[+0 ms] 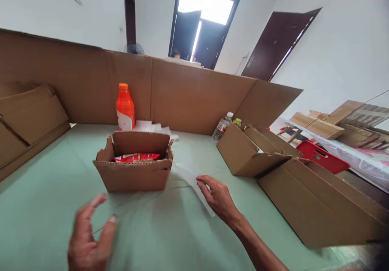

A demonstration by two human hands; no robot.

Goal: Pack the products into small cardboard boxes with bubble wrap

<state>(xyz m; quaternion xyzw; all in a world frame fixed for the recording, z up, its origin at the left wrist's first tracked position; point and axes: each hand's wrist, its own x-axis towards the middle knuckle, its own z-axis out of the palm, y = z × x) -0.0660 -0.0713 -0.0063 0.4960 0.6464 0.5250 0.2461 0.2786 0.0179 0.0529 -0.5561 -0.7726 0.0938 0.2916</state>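
In the head view, my left hand [91,234] is raised at the lower left, slightly blurred, with thumb and fingers apart and nothing between them. My right hand [220,198] has its thumb and fingertips closed at a thin white foam sheet [193,181], which slants across the green cloth beneath the hand. Between and beyond the hands stands an open brown cardboard box [136,177]. A shiny red packet [138,157] shows inside it; the packet's lower part is hidden by the box's front wall.
An orange bottle [124,106] and white foam pieces [152,127] are behind the box. To the right stand a clear plastic bottle [223,127], a green-capped bottle [237,121] and cardboard boxes [319,206]. A tall cardboard panel [194,96] borders the green-covered table [158,230].
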